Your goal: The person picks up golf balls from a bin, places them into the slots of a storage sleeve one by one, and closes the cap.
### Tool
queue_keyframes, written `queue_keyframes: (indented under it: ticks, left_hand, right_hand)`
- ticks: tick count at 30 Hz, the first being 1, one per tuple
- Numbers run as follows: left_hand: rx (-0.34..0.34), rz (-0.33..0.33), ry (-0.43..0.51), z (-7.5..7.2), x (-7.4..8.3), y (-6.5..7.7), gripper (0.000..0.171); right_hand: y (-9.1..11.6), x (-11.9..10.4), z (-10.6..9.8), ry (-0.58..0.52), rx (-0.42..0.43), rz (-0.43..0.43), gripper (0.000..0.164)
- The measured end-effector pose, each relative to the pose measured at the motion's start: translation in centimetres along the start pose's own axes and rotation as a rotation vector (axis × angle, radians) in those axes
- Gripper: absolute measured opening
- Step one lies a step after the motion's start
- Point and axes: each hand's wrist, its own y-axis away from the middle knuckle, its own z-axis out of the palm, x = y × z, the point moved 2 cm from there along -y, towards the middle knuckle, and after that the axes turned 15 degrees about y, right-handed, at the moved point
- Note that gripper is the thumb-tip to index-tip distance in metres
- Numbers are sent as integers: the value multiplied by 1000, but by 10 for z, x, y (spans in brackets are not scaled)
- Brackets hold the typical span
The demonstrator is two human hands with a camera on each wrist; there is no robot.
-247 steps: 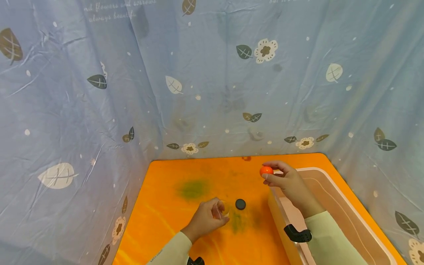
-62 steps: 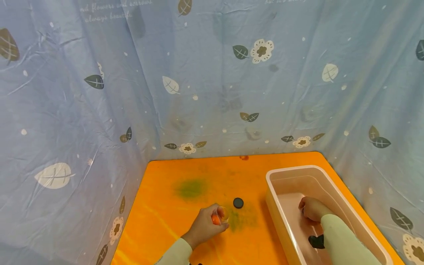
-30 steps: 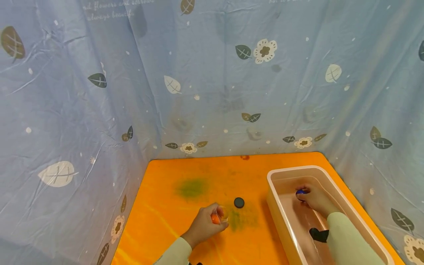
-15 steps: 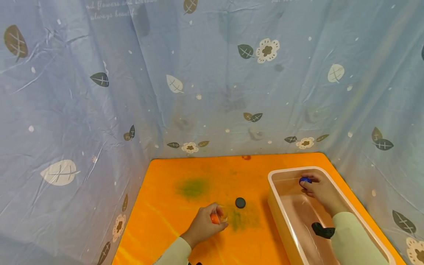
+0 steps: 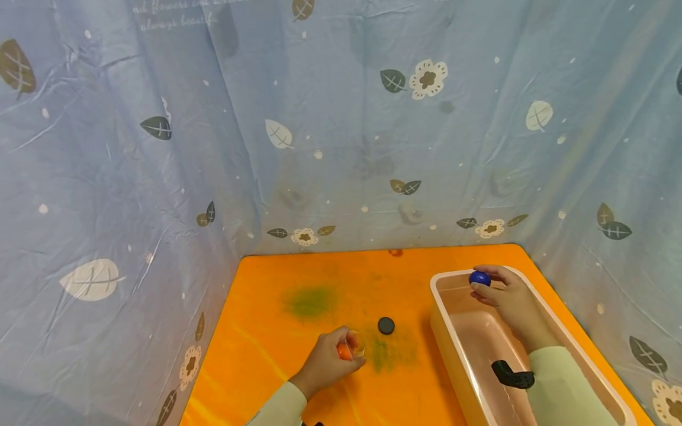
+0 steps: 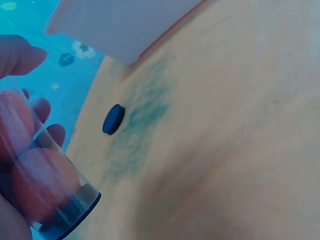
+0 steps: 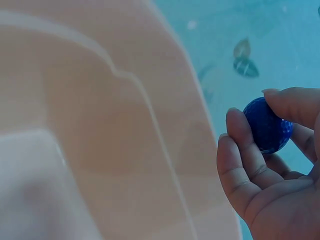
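My left hand (image 5: pixel 326 362) grips a clear tube (image 5: pixel 358 343) over the table, fingers curled round its wall. Two orange balls sit inside the tube; the lower ball (image 6: pixel 45 185) lies close to the tube's black end cap (image 6: pixel 80 215) in the left wrist view. Between thumb and fingertips, my right hand (image 5: pixel 514 305) pinches a blue golf ball (image 5: pixel 480 279), its dimples plain in the right wrist view. That hand is raised at the far rim of the pink bin (image 5: pixel 453 337). A black round lid (image 5: pixel 386 325) lies flat on the table, between tube and bin.
The orange table (image 5: pixel 298 272) has green stains and a rounded far edge. A blue patterned curtain (image 5: pixel 341 148) hangs behind it and on both sides. The bin's tall walls take up the table's right side.
Earlier the right hand held an orange ball over the bin's rim; later, orange showed inside the tube. The right hand, low in the bin, then lifted a blue golf ball to rim height.
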Motion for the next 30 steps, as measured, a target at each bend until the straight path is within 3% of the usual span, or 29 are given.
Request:
queue_keyframes:
  ticks: [10, 16, 25, 30]
  left_hand:
    - [5, -9, -2, -1, -1, 1, 26]
    - [5, -17, -18, -1, 1, 2, 26]
    - [8, 4, -3, -1, -3, 3, 26]
    - [16, 6, -19, -1, -1, 3, 27]
  right_hand:
    - [15, -45, 28, -45, -15, -33, 50]
    - [24, -68, 47, -58, -66, -46, 49]
    - [38, -92, 84, -200, -158, -30, 40]
    - [46, -99, 108, -197, -199, -20, 37]
